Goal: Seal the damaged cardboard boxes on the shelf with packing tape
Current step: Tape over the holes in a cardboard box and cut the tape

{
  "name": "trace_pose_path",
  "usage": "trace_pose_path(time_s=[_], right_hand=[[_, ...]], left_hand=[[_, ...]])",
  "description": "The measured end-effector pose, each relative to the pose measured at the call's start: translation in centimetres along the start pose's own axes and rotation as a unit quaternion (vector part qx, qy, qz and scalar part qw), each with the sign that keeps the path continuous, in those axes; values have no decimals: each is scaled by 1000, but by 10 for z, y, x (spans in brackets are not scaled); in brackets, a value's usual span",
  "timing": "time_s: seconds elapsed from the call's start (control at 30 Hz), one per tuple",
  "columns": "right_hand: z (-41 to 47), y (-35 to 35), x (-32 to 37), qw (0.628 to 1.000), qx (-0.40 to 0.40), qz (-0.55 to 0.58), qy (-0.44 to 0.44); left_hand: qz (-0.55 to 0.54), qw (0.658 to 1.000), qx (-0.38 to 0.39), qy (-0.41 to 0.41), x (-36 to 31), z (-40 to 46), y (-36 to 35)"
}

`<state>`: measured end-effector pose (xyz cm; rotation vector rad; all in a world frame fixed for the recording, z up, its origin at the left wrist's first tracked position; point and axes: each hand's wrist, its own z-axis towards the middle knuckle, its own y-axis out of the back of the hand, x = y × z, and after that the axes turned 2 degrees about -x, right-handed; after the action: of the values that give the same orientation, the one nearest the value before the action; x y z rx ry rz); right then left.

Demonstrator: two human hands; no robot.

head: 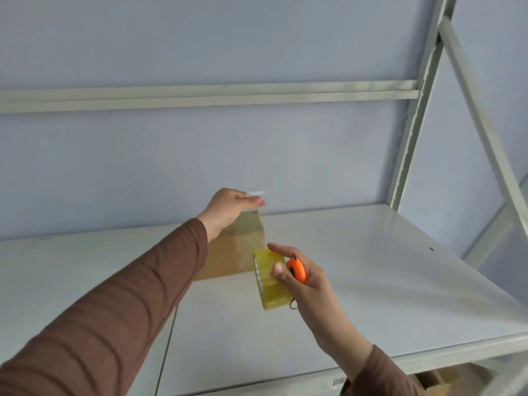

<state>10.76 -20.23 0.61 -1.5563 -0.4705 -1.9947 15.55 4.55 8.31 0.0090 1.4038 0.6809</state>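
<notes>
Right hand [303, 277] gripping tape roll [270, 281], left hand [228, 208] pinching strip [251, 224]

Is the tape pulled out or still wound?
Pulled out: a strip spans from the roll in the right hand to the left hand.

Pale grey metal shelf [371, 252], glossy. Blue-grey wall [200, 38] behind it, slotted upright [411, 132] at its right rear corner.

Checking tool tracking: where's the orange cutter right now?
Head view, centre-right: the orange cutter is in the right hand, tucked behind the tape roll, above the shelf.
</notes>
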Motion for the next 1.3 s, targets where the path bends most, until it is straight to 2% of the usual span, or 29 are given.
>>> trace_pose_path(time_s=[0.1,0.23,0.33,0.53,0.87,1.0,1.1,1.17,1.2,1.3], right_hand=[[5,-8,-2,998,-4,40,-44],[11,-20,-5,997,-2,27,-72],[20,-22,-7,997,-34,8,-70],[31,-25,-16,996,-42,-13,-76],[37,-24,-28,994,-53,-9,-99],[37,-25,-31,994,-51,-1,-102],[39,-25,-33,994,-53,-5,-99],[39,-25,-34,994,-54,-13,-94],[39,-26,-35,994,-54,-18,-93],[38,-27,-38,994,-56,-27,-92]], left_hand=[[-2,1000,-21,4,5,23,18],[54,996,52,54,18,40,31],[65,996,41,55,33,49,31],[89,993,37,71,50,55,22],[235,965,9,117,70,62,12],[311,943,-114,46,75,62,12],[327,914,-206,-122,65,56,13],[333,904,-163,-211,62,51,7],[341,908,-114,-215,62,49,3],[352,929,18,-113,63,49,-4]])
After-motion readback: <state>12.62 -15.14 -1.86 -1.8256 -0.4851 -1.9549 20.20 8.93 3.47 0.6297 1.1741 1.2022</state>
